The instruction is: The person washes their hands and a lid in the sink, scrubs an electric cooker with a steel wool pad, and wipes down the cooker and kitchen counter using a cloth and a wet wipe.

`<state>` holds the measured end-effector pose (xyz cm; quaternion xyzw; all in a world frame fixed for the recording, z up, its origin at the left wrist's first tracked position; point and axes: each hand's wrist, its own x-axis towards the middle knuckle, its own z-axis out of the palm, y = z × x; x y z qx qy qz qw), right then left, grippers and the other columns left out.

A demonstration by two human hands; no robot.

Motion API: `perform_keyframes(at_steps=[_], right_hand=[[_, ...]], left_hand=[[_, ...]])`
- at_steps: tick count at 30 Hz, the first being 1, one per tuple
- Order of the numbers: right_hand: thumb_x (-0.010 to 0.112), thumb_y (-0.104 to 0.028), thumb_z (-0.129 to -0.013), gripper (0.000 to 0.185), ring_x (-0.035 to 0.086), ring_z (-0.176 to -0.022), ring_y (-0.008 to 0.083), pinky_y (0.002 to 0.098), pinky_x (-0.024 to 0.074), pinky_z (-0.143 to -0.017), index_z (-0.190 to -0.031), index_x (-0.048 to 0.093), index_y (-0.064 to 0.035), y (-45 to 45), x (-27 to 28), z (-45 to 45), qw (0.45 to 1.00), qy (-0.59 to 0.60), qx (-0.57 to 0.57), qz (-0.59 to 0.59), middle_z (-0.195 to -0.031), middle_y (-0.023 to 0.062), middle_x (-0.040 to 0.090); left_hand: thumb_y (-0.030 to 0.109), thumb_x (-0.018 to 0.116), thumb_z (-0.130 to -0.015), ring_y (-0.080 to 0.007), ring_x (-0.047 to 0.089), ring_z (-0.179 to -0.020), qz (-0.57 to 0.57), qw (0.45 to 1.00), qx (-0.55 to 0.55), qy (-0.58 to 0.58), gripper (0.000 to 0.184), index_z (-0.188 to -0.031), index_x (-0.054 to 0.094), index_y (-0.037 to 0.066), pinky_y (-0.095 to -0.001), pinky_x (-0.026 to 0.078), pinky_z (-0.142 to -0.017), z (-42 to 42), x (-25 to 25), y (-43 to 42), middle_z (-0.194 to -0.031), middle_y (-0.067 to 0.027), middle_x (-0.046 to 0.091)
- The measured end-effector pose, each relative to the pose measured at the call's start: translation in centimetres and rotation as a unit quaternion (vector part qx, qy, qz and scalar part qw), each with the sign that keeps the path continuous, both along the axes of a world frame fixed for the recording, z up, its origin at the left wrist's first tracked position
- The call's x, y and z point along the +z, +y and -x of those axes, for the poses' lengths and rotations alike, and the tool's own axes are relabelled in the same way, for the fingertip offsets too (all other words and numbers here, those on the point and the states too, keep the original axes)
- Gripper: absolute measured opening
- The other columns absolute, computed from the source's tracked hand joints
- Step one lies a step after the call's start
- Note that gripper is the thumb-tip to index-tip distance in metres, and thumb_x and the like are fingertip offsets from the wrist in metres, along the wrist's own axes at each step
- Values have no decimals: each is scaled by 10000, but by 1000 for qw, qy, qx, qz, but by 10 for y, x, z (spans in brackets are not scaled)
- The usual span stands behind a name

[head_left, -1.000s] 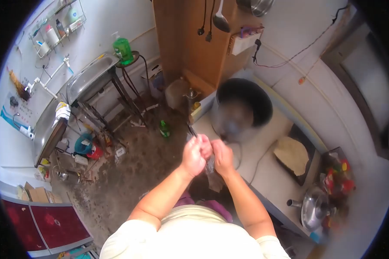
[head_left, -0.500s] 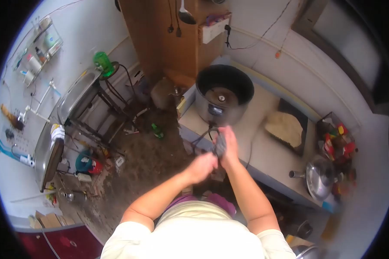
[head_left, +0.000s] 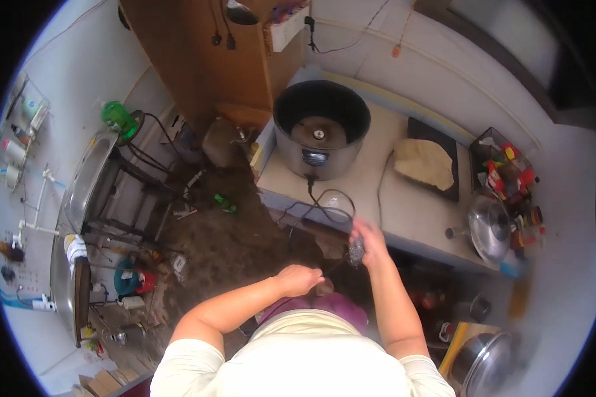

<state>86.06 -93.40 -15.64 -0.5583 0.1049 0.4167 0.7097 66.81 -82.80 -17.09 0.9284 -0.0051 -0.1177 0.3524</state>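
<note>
A black cord point(head_left: 328, 210) loops from the front of a large dark round pot point(head_left: 321, 162) down to my right hand point(head_left: 371, 243). The fingers of this hand are closed around a shiny grey mesh scrubber point(head_left: 356, 252). Lower and to the left, in front of my body, my left hand point(head_left: 301, 280) is closed on a thin dark length that looks like the same cord. It stretches towards the scrubber; its end at my left hand is hidden.
The counter point(head_left: 397, 205) also bears a beige slab point(head_left: 424, 163) on a dark board, a metal lid point(head_left: 489, 228) and a basket of packets point(head_left: 503, 162). Sinks point(head_left: 89, 178) line the left wall. A green bottle point(head_left: 224, 203) lies on the floor. Pots stand at lower right.
My hands have moved apart, the left down towards my body and the right outward with the scrubber. The view has turned right, and the pot appears farther left and sharper.
</note>
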Motion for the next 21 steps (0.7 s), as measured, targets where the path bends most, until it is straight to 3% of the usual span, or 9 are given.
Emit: perform_keyframes(at_steps=[2, 3, 8, 10, 12, 14, 17, 20, 21], right_hand=[[626, -96, -815, 221, 501, -531, 86, 231, 419, -481, -1005, 584, 8, -14, -2, 1, 996, -77, 36, 33, -650, 21, 550], [631, -104, -814, 232, 497, -539, 82, 229, 411, -494, -1006, 592, 19, -23, 2, 1, 985, -140, 86, 57, -655, 20, 554], [652, -138, -804, 223, 483, -587, 69, 219, 414, -572, -987, 650, -11, -83, 35, -16, 892, -325, 255, 186, -669, -6, 569], [675, -159, -779, 206, 533, -616, 99, 249, 443, -619, -946, 668, -38, -116, 32, -31, 849, -386, 271, 238, -696, 21, 621], [717, -216, -710, 239, 626, -730, 249, 327, 469, -685, -882, 678, -55, -149, 24, -44, 793, -454, 254, 315, -793, 132, 658], [720, -257, -699, 273, 610, -778, 305, 359, 471, -710, -875, 671, -54, -166, 31, -50, 705, -454, 289, 462, -815, 128, 649], [710, -289, -705, 299, 591, -823, 328, 386, 464, -737, -879, 658, -51, -186, 16, -51, 645, -481, 226, 550, -847, 137, 635], [698, -292, -723, 306, 582, -847, 334, 388, 458, -747, -894, 647, -43, -180, -3, -48, 654, -497, 102, 562, -866, 160, 618], [682, -286, -746, 291, 580, -849, 349, 379, 456, -753, -889, 646, -35, -174, -10, -47, 702, -489, 49, 515, -865, 187, 614]], left_hand=[[296, 424, -918, -421, 551, -665, -3, 999, -54, -4, 305, -765, 455, 35, -498, 434, -569, 9, -22, 4, -699, -186, 560], [263, 464, -897, -382, 563, -740, -18, 995, -82, 50, 238, -878, 518, 33, -464, 454, -637, 10, -30, 5, -781, -169, 561], [103, 550, -804, -309, 525, -1005, 26, 983, -123, -136, 362, -1153, 496, 23, -400, 424, -860, -2, -44, 7, -1042, -147, 558], [58, 563, -777, -304, 506, -1060, 38, 980, -117, -159, 414, -1183, 489, 23, -389, 410, -904, -10, -46, 9, -1108, -142, 548], [33, 564, -764, -312, 499, -1079, 54, 985, -105, -128, 397, -1157, 506, 22, -387, 410, -914, -17, -46, 13, -1146, -142, 540], [30, 569, -759, -316, 504, -1068, 70, 986, -91, -120, 386, -1143, 519, 25, -388, 414, -906, -22, -50, 22, -1131, -143, 545], [19, 573, -753, -317, 511, -1054, 71, 988, -67, -117, 369, -1120, 537, 29, -386, 419, -897, -29, -51, 35, -1110, -145, 554], [9, 578, -752, -317, 524, -1027, 73, 987, -37, -139, 353, -1103, 548, 27, -385, 429, -879, -38, -46, 45, -1080, -144, 568], [10, 578, -754, -317, 526, -1022, 75, 987, -24, -142, 347, -1100, 550, 26, -385, 430, -875, -41, -46, 48, -1077, -143, 570]])
